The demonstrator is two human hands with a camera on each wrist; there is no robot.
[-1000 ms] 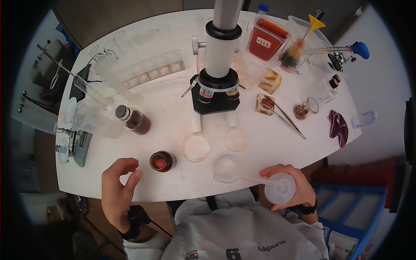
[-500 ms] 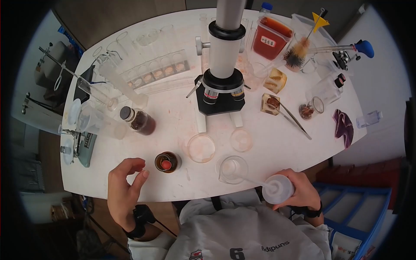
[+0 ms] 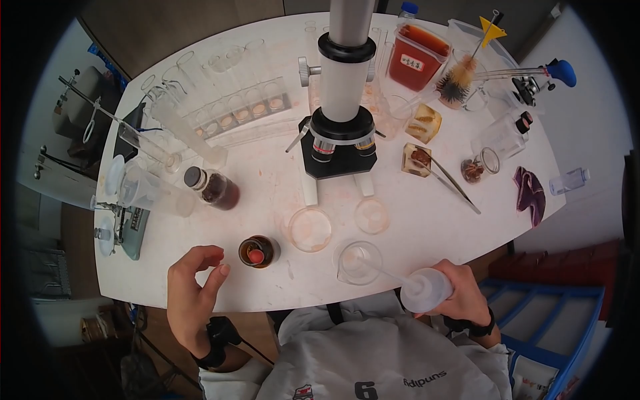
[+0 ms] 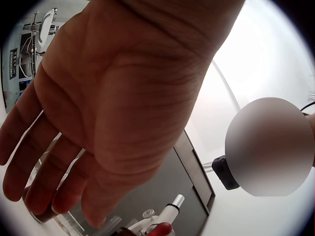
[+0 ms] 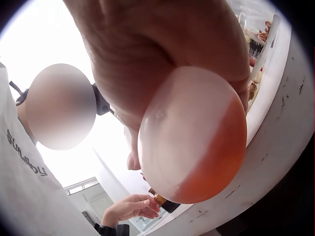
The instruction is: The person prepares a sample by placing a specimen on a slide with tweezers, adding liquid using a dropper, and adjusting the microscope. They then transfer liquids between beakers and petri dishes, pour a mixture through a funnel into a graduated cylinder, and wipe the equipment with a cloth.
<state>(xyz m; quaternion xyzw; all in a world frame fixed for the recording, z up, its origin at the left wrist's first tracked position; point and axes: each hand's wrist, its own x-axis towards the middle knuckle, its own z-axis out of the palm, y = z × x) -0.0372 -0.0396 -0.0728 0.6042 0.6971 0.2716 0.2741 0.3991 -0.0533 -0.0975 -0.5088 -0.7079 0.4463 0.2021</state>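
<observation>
In the head view my right hand grips a translucent squeeze bottle at the table's near edge. Its thin nozzle slants up-left to the rim of a small glass beaker. In the right wrist view the bottle's base holds orange liquid, with my right hand wrapped round it. My left hand hovers just left of a brown dropper bottle with a red bulb, fingers loosely curled and holding nothing. In the left wrist view the left hand's palm and relaxed fingers fill the frame.
A microscope stands mid-table, with two petri dishes in front of it. A dark jar, a test-tube rack and a scale sit to the left. A red-liquid container, tweezers and a purple cloth lie to the right.
My right hand tipped the squeeze bottle from base-up to lying sideways, and its nozzle reached up to the beaker. My left hand stayed beside the dropper bottle.
</observation>
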